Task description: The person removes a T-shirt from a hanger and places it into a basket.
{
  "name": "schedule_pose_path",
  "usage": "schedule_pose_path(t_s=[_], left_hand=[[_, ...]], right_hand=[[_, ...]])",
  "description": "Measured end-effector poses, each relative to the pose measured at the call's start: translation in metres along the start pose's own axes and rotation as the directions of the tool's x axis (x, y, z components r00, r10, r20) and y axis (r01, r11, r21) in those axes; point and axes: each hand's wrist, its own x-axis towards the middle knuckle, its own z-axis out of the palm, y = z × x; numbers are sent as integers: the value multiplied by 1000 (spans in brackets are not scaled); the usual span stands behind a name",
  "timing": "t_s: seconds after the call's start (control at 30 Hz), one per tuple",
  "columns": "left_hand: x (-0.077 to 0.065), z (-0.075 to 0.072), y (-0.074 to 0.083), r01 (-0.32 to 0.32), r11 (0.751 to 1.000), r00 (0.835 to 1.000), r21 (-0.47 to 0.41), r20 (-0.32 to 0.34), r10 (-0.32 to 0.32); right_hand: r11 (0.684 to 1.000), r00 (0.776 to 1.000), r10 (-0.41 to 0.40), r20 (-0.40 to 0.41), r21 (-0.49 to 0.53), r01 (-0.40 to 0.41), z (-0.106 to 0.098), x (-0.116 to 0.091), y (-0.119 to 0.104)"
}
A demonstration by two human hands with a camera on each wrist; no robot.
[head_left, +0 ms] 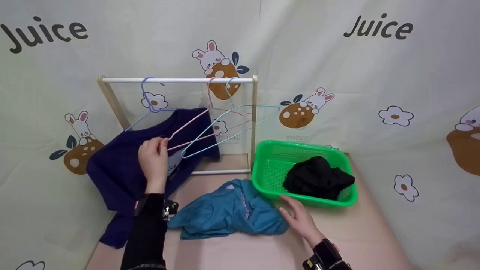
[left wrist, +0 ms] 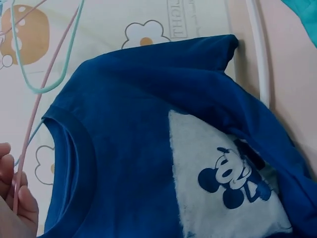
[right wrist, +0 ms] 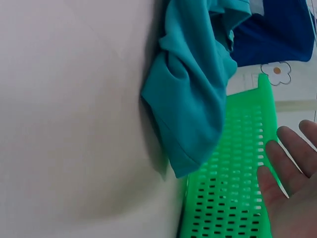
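My left hand [head_left: 153,157] pinches the lower left corner of a pink hanger [head_left: 189,123], whose hook is over the rack's white bar. Behind that hand a navy T-shirt [head_left: 123,165] hangs from a purple hanger [head_left: 149,101]; its mouse print [left wrist: 233,181] shows in the left wrist view. A light-blue hanger [head_left: 202,133] hangs beside the pink one and overlaps it. My right hand [head_left: 302,221], fingers extended and holding nothing, is by the near wall of the green basket [head_left: 266,170]. Left of it a crumpled teal garment [head_left: 228,210] lies on the table.
A black garment [head_left: 318,178] lies in the basket's right part. The small rack has wooden posts [head_left: 254,123] and a white top bar [head_left: 180,80]. Behind it and at both sides hangs a printed cloth [head_left: 318,48]. The table top [head_left: 240,251] is pale.
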Motion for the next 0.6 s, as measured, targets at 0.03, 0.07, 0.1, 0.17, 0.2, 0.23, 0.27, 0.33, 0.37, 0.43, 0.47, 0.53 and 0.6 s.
schedule_pose_path(t_s=[0.03, 0.07, 0.1, 0.17, 0.2, 0.23, 0.27, 0.33, 0.37, 0.43, 0.47, 0.53, 0.6], left_hand=[[-1, 0, 0, 10, 1000, 1000, 3, 6, -10], [-2, 1, 0, 16, 1000, 1000, 7, 14, -16], [-2, 1, 0, 21, 1000, 1000, 13, 23, -21], [-3, 1, -1, 35, 999, 999, 21, 40, -35], [-3, 0, -1, 42, 999, 998, 24, 47, -43], [-4, 0, -2, 51, 998, 997, 29, 58, -53], [-5, -1, -3, 61, 998, 995, 33, 71, -64], [-7, -2, -4, 83, 996, 991, 44, 99, -87], [-8, -3, -5, 95, 994, 989, 49, 112, -100], [-12, -4, -7, 115, 992, 983, 56, 138, -122], [-14, -4, -9, 122, 991, 980, 58, 150, -129], [-20, -5, -12, 138, 988, 974, 64, 171, -147], [-27, -5, -16, 156, 985, 966, 76, 196, -168]], right_hand=[[1000, 1000, -5, 23, -7, 5, 2, 0, -1], [1000, 999, -10, 47, -18, 11, 5, 1, -1], [1000, 997, -15, 74, -26, 17, 7, 1, -1], [999, 991, -21, 133, -33, 26, 13, 3, -2], [999, 987, -26, 159, -38, 33, 16, 3, -3], [998, 983, -35, 180, -44, 43, 18, 4, -3], [998, 979, -40, 197, -48, 51, 21, 4, -3], [997, 971, -41, 234, -52, 54, 25, 5, -4], [997, 967, -38, 251, -56, 54, 27, 5, -4], [997, 958, -20, 286, -68, 41, 30, 4, -4], [997, 954, -6, 300, -78, 31, 32, 4, -4], [995, 945, 20, 327, -101, 14, 35, 2, -4], [991, 937, 45, 346, -134, 2, 37, 0, -3]])
